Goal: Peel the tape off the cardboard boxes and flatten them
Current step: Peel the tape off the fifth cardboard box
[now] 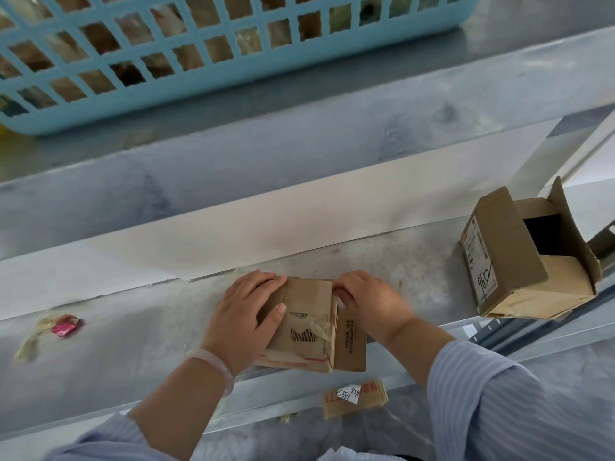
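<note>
A small brown cardboard box (pixel 307 324) lies on the metal shelf at centre, with a barcode and wrinkled clear tape on its top. My left hand (pixel 248 312) rests flat over its left side, thumb on the top face. My right hand (pixel 367 302) has its fingers curled at the box's upper right corner, pinching at the edge there; what exactly it pinches is hidden. A side flap (pixel 351 344) sticks out on the right under that wrist. A second, larger box (pixel 506 257) lies at the right with its flaps open.
A blue plastic basket (pixel 206 58) filled with scraps sits on the upper shelf. A wad of peeled tape with a pink scrap (pixel 63 327) lies at left. A flattened cardboard piece with a white label (pixel 354 397) lies on the lower ledge near me.
</note>
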Action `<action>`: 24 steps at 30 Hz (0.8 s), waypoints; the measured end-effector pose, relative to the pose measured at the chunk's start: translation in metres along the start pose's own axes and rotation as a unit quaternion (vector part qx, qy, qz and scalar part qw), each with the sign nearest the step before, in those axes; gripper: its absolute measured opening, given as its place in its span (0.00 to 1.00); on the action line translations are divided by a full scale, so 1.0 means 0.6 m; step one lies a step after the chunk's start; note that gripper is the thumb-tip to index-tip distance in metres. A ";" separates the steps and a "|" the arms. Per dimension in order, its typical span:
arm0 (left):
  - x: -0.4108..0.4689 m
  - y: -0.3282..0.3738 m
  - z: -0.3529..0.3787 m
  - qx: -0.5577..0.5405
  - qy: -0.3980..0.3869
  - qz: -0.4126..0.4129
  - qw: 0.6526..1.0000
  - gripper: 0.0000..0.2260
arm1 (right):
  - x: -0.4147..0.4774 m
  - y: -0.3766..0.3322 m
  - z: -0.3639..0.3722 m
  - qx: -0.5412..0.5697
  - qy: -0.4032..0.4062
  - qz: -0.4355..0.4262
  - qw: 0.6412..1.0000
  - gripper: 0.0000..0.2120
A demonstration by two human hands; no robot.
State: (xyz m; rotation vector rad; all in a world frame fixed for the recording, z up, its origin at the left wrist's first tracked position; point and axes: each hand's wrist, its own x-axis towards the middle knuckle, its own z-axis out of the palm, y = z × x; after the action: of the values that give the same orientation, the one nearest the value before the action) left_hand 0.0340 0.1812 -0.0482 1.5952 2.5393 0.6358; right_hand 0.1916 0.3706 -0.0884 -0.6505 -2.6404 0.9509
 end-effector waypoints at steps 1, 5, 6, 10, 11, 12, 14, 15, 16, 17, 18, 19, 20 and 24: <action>0.000 -0.001 0.001 0.000 0.002 0.002 1.000 0.23 | 0.000 0.000 0.003 0.001 0.001 -0.006 1.000 0.11; -0.001 -0.007 0.003 -0.001 0.005 0.005 1.000 0.23 | -0.007 0.003 0.003 0.014 0.010 -0.029 0.999 0.10; -0.001 -0.007 0.003 -0.001 0.006 0.003 1.000 0.23 | -0.009 0.005 0.003 0.016 0.016 -0.034 0.999 0.10; 0.000 -0.007 0.004 0.001 0.004 0.002 1.000 0.23 | -0.005 0.003 0.004 0.023 0.046 -0.033 0.998 0.08; 0.000 -0.007 0.004 0.001 0.003 0.001 1.000 0.23 | -0.003 0.002 0.004 0.021 0.042 -0.033 0.998 0.09; 0.000 -0.007 0.003 0.001 0.003 -0.001 1.000 0.23 | -0.001 0.002 0.004 0.017 0.035 -0.035 0.999 0.09; -0.001 -0.005 0.003 0.003 0.001 -0.002 1.000 0.23 | 0.001 0.003 0.005 0.002 0.027 -0.043 0.999 0.09; -0.001 -0.004 0.003 0.004 -0.001 -0.003 1.000 0.23 | 0.001 0.004 0.006 -0.007 0.027 -0.045 0.999 0.09; -0.001 -0.003 0.003 0.003 -0.002 -0.004 1.000 0.23 | 0.002 0.005 0.007 -0.017 0.026 -0.044 0.999 0.09; -0.001 -0.002 0.002 0.001 -0.002 -0.004 1.000 0.23 | 0.002 0.005 0.008 -0.031 0.023 -0.045 0.998 0.09; -0.001 -0.002 0.002 0.000 -0.002 -0.004 1.000 0.23 | 0.002 0.005 0.009 -0.049 0.016 -0.047 0.998 0.09; -0.001 -0.002 0.002 0.001 -0.002 -0.004 1.000 0.23 | 0.003 0.005 0.009 -0.068 0.003 -0.048 0.997 0.09; -0.002 -0.002 0.001 0.002 -0.003 -0.003 1.000 0.23 | 0.003 0.003 0.008 -0.081 -0.011 -0.049 0.995 0.09; -0.002 -0.004 0.001 0.002 -0.002 -0.005 1.000 0.23 | 0.011 -0.003 -0.003 -0.063 -0.063 -0.008 0.996 0.08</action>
State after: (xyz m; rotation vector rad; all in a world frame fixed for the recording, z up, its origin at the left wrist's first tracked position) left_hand 0.0327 0.1792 -0.0497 1.5811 2.5456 0.6255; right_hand 0.1860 0.3734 -0.0853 -0.6149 -2.8303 0.8523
